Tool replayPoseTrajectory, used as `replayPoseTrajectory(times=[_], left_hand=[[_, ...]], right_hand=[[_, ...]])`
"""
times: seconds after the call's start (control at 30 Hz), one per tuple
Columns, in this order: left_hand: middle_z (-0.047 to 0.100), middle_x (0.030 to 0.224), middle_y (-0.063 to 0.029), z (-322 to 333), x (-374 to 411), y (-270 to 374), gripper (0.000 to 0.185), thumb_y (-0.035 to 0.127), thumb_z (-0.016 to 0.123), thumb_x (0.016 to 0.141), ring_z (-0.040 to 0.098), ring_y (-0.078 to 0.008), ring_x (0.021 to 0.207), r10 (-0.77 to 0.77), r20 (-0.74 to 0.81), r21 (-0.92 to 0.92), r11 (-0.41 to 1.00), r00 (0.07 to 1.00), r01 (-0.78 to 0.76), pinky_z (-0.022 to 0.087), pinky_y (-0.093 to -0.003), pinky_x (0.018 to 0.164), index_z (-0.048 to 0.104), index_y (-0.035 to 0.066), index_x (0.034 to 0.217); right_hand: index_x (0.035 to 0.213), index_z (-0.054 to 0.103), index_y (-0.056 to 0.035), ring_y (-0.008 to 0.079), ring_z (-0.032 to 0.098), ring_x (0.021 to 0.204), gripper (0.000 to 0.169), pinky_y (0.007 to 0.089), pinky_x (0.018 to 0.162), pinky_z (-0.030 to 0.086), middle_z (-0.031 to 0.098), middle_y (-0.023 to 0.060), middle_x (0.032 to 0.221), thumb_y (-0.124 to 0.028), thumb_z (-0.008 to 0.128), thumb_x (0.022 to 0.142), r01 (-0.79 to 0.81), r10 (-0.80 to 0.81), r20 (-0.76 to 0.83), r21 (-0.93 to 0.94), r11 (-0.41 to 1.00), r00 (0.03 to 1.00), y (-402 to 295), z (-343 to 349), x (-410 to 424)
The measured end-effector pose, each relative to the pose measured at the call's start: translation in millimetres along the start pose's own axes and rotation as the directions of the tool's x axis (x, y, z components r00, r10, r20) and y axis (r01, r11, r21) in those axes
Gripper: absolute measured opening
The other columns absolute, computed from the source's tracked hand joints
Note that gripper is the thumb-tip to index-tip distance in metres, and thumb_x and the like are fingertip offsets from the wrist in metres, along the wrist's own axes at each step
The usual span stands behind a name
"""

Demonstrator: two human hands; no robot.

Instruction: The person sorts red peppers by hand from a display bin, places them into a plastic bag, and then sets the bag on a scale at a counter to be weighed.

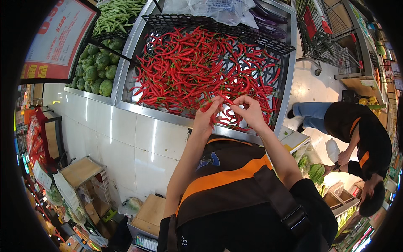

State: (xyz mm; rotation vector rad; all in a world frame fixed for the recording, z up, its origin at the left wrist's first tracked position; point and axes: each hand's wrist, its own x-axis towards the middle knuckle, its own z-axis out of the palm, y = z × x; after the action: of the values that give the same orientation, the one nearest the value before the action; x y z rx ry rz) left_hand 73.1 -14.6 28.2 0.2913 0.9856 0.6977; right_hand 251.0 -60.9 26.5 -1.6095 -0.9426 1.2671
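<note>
A broad heap of red chili peppers (pixel 185 63) with green stems fills a metal-edged display bin (pixel 151 114) before me. Over its near edge my left hand (pixel 207 115) holds several chilies against the palm. Opposite it, my right hand (pixel 250 110) pinches the end of a single red chili (pixel 227 100) between thumb and forefinger. The left fingertips meet the other end of that chili. Below the hands, a few more peppers lie on the bin's pale bottom.
Black plastic mesh dividers (pixel 217 26) stand behind the chilies, with eggplants (pixel 270 19) beyond. Round green squashes (pixel 97 67) and green beans (pixel 118 14) lie left, under a price sign (pixel 59 44). At right are a shopping cart (pixel 327 37) and a person (pixel 362 135) holding leafy greens.
</note>
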Motion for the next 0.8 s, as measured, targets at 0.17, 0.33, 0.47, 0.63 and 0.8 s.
replayPoseTrajectory(times=[0.17, 0.33, 0.47, 0.63, 0.8], left_hand=[[0.069, 0.092, -0.0029, -4, 5, -7, 0.017, 0.016, 0.067, 0.088, 0.060, -0.0073, 0.071, 0.135, -0.034, 0.057, 0.990, 0.990, -0.133, 0.040, -0.0209, 0.050, 0.065, 0.006, 0.101], [0.069, 0.087, -0.0035, -12, 3, -6, 0.014, 0.015, 0.067, 0.088, 0.057, -0.0050, 0.064, 0.166, -0.122, 0.095, 0.983, 0.979, -0.155, 0.039, -0.0187, 0.046, 0.066, 0.004, 0.096], [0.069, 0.086, -0.0031, -16, 6, 3, 0.012, 0.016, 0.069, 0.087, 0.056, -0.0044, 0.063, 0.203, -0.176, 0.026, 0.979, 0.963, -0.201, 0.037, -0.0185, 0.045, 0.066, 0.007, 0.094], [0.065, 0.079, -0.0002, -57, 19, 31, 0.014, 0.018, 0.070, 0.086, 0.055, -0.0067, 0.061, 0.233, -0.236, -0.042, 0.968, 0.943, -0.249, 0.036, -0.0202, 0.043, 0.064, 0.008, 0.093], [0.066, 0.082, 0.0000, -73, 20, 50, 0.017, 0.021, 0.071, 0.086, 0.058, -0.0068, 0.063, 0.267, -0.319, -0.074, 0.950, 0.909, -0.305, 0.037, -0.0201, 0.045, 0.065, 0.011, 0.097]], right_hand=[[0.090, 0.065, 0.0004, 0.0068, 0.058, 0.075, 0.016, 0.0236, 0.069, 0.046, 0.065, 0.0021, 0.081, -0.011, 0.071, 0.081, 0.003, -0.004, 0.099, 0.008, 1.000, 0.995, -6, 16, -6], [0.104, 0.065, 0.0012, 0.0095, 0.061, 0.084, 0.019, 0.0257, 0.075, 0.048, 0.067, 0.0048, 0.086, -0.013, 0.058, 0.093, -0.136, 0.108, 0.191, 0.145, 0.980, 0.976, 8, 9, 0], [0.116, 0.061, -0.0026, 0.0146, 0.062, 0.088, 0.025, 0.0282, 0.080, 0.048, 0.067, 0.0083, 0.099, -0.013, 0.050, 0.096, -0.037, 0.055, 0.329, -0.062, 0.997, 0.943, 49, -1, 14], [0.122, 0.058, -0.0101, 0.0281, 0.059, 0.111, 0.032, 0.0336, 0.091, 0.046, 0.060, 0.0117, 0.122, -0.006, 0.050, 0.091, 0.054, -0.030, 0.050, -0.578, 0.815, 0.998, 61, -30, 41], [0.114, 0.059, -0.0131, 0.0290, 0.061, 0.094, 0.026, 0.0387, 0.078, 0.049, 0.056, 0.0074, 0.116, -0.013, 0.056, 0.088, 0.135, -0.326, -0.134, -0.718, 0.683, 0.936, 42, -28, 41]])
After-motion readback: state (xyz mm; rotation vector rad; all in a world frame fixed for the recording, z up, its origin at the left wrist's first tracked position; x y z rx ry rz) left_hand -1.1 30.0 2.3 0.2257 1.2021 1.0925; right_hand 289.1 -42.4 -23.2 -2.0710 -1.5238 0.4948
